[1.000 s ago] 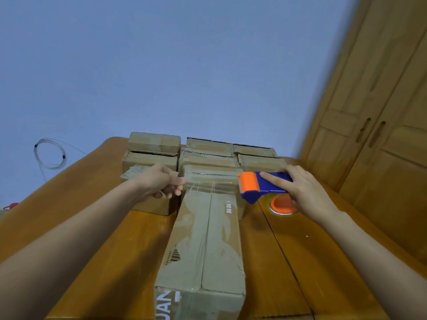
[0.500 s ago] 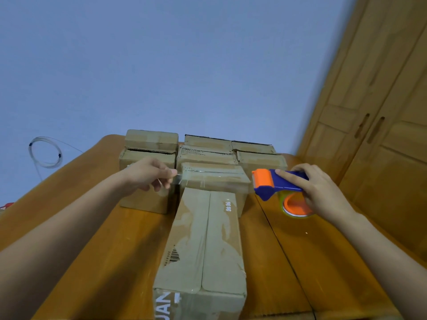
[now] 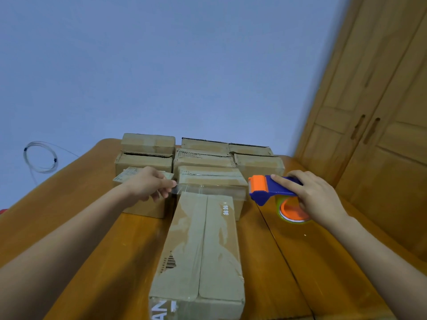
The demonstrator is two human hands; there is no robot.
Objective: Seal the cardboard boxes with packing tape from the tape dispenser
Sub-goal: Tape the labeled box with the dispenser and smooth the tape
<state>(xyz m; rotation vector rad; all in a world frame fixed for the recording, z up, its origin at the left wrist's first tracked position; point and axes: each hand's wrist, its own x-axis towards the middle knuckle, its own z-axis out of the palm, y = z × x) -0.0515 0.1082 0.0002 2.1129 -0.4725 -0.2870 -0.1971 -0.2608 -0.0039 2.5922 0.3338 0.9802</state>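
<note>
The left hand (image 3: 147,184) pinches the end of the clear tape (image 3: 208,189). The right hand (image 3: 314,195) grips the blue and orange tape dispenser (image 3: 272,189). The tape stretches over the long box (image 3: 201,250) on the table (image 3: 92,250). The box shows "转转", a barcode and "AN". More boxes (image 3: 203,155) sit at the far side.

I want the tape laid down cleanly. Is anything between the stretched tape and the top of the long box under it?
Nothing visible. The tape, pinched by the left hand and running to the dispenser in the right hand, spans above the far end of the long box, whose top is bare.
</note>
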